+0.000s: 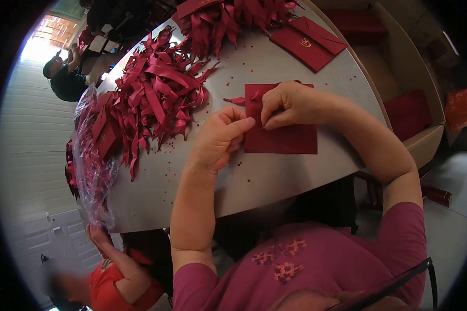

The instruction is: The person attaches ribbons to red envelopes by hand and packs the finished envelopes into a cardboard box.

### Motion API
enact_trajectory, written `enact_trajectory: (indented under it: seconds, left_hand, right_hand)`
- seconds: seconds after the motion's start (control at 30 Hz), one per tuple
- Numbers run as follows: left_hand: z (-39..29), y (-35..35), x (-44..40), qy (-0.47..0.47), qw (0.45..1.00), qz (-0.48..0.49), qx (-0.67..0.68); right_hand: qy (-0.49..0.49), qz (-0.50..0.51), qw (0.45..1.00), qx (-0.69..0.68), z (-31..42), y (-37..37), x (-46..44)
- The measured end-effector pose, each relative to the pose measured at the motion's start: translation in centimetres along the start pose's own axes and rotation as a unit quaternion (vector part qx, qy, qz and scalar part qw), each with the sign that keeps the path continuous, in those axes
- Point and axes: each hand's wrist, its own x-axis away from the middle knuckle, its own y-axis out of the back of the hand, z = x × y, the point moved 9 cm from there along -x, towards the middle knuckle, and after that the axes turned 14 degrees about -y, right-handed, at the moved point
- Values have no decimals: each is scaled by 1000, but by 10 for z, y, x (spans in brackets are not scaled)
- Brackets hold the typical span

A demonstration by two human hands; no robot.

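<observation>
Across most of your view runs the grey surface (pixel 275 173), w/ an open carton (pixel 423 140) just past its R edge. The biggest load on it is the ribbon heap (pixel 166 88), to the L, w/ crinkled see-through plastic (pixel 80 135) along the rim; a coworker (pixel 117 282) has a hand (pixel 97 234) at its lower end. Far R, a packet w/ a gold mark (pixel 308 44) lies by the edge.

Your dark red packet (pixel 285 142) lies flat on the surface, in front of you & under your hands. Risk, I'd judge: w/ both hands working its upper L part & nothing seen pinning the lower half, a sharp tug could skew or crease it. The loose ribbon end (pixel 236 100) poking out L could snag or get pulled uneven.

R hand (pixel 286 106): over the packet, thumb & index closed to a narrow pinch. L hand (pixel 224 130): at the packet's L edge, fingers curled, thumb against index. Can't tell what, if anything, either pinches
</observation>
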Motion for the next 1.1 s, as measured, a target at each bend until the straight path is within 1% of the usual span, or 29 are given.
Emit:
enact_trajectory:
  seconds: [0.13, 0.2, 0.33, 0.4, 0.43, 0.5, 0.6, 0.73, 0.8, 0.83, 0.9, 1.03, 1.1]
  left_hand:
    - [1, 6, -2, -3, 1000, -14, -9]
    - [-4, 6, 1, -12, 1000, -24, -12]
    - [-10, 12, 4, -20, 998, -45, -24]
    - [-14, 6, 3, -41, 999, -14, 24]
    - [-14, 6, 4, -42, 999, -15, 24]
    - [-15, -2, 5, -45, 996, -8, 73]
    - [-18, -6, 5, -60, 994, -4, 87]
    - [-19, -4, 7, -38, 997, -29, 53]
    - [-22, -10, 5, -56, 996, 42, 46]
    - [-22, -12, 5, -56, 997, 41, 46]
    - [-26, -15, 7, -74, 997, 17, 7]
    - [-20, -16, 5, -105, 994, -3, -30]
    - [-22, -13, 3, -133, 988, -52, -50]
  right_hand:
    - [25, 4, 999, 22, 8, 2, 4]
    - [-8, 28, 999, 40, 5, 0, 5]
    - [-26, 18, 999, 20, 1, 1, 2]
    - [10, -18, 1000, -20, 8, 8, 2]
    - [12, -18, 1000, -19, 9, 8, 3]
    - [27, -23, 999, -29, 13, 12, 6]
    - [47, -27, 998, -15, 16, 14, 8]
    - [77, -45, 996, 1, 16, 14, 7]
    - [51, -46, 998, -2, 11, 13, 6]
    - [52, -46, 998, -3, 10, 13, 5]
    - [50, -43, 998, 12, 9, 12, 3]
    - [45, -44, 998, 4, 6, 12, 1]
    - [66, -64, 996, 14, 7, 13, 1]
